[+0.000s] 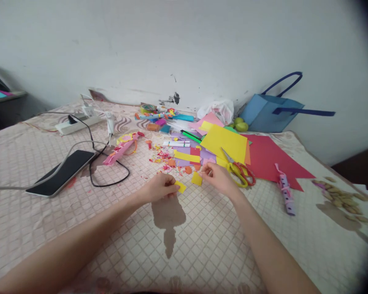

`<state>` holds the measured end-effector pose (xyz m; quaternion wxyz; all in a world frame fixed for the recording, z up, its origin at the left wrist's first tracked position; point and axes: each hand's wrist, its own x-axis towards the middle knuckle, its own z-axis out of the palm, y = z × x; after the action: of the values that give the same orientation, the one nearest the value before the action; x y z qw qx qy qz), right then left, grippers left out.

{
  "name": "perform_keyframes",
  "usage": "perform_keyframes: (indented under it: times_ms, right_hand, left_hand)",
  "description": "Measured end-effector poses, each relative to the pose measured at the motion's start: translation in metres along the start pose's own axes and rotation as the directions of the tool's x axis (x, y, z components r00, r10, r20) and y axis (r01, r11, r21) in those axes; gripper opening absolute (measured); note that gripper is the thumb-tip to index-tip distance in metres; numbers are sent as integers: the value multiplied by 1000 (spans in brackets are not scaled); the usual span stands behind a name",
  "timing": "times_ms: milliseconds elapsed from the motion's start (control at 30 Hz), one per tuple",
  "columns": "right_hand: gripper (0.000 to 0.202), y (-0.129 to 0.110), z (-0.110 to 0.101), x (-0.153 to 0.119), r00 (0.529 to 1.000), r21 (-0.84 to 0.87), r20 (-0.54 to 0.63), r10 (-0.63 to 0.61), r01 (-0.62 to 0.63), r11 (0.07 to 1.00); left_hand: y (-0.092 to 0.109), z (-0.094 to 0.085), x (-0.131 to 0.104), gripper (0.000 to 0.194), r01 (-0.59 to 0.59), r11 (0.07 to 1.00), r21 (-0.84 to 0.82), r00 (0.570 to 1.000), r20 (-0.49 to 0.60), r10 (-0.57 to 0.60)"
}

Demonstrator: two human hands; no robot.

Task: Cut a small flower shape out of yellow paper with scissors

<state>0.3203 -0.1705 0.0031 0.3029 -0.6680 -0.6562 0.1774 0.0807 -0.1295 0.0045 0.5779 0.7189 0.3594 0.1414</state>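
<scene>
The largest thing is the table (135, 228), under a pale cloth with a lattice pattern, and the large yellow sheet (226, 143) lies on it among craft papers. Behind and to the right of that sheet stands the blue bag (268, 113), its handles dark blue. The red sheet (268, 157) spreads out to the right of the yellow sheet. Well to its left and nearer the person lies a flat black device (63, 172), with the white power strip (79, 124) farther back on that same side. The left hand (161, 187) is left of the yellow sheet and nearer the person; the right hand (219, 177) is just in front of the sheet. Next in size, the scissors (237, 168) lie with their blades over the sheet's near part and their yellow and red handles toward the person, while the purple paper tube (285, 194) lies to the right and nearer. Smallest come two yellow pieces, both in front and to the left of the sheet. The left yellow piece (181, 187) is in a narrow grip between the left thumb and fingers, jutting out to the right of the fingertips. The right yellow piece (196, 179) lies just left of the right hand's fingertips, which are close together at its edge; whether they pinch it or only touch it, I cannot tell.
</scene>
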Motion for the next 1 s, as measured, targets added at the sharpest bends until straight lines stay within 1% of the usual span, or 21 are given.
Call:
perform_keyframes:
  times_ms: [33,100,233,300,367,500,533,633,767,900,1000]
  right_hand:
    - [14,3,3,0,1000,-65,0,-6,6,998]
    - [20,7,9,0,1000,-116,-1,-8,8,993]
    - [17,14,13,2,1000,-107,24,-9,11,994]
    - [16,14,13,3,999,-100,39,-8,12,995]
    - [16,14,12,3,999,-93,42,-3,7,996]
    - [16,13,12,3,999,-76,50,-5,9,997]
    - [14,13,12,3,998,-70,55,-7,11,997]
    - [12,14,12,3,998,-50,56,1,2,999]
    - [14,14,12,3,999,-12,46,9,-8,1000]
    - [11,12,9,4,998,60,66,0,-3,998]
    - [12,3,7,4,997,152,78,-6,-6,988]
  left_hand:
    - [-1,0,0,27,-15,999,38,1000,-8,15]
    - [-2,0,-1,26,-50,993,108,998,-34,54]
    - [-2,-1,-1,23,-122,946,300,979,-119,164]
    - [-2,-2,-1,22,-116,922,369,971,-153,183]
    - [-3,-2,-2,19,-111,911,397,965,-177,195]
    - [-4,0,-3,8,-125,891,436,945,-223,241]
    - [-5,1,-3,9,-123,888,444,939,-236,248]
    - [-5,1,-3,21,-139,877,459,914,-281,292]
    - [-4,0,-2,20,-171,873,456,886,-317,339]
    - [1,-2,-2,16,-154,896,417,871,-370,322]
    - [6,-2,-3,15,-157,927,341,872,-394,292]
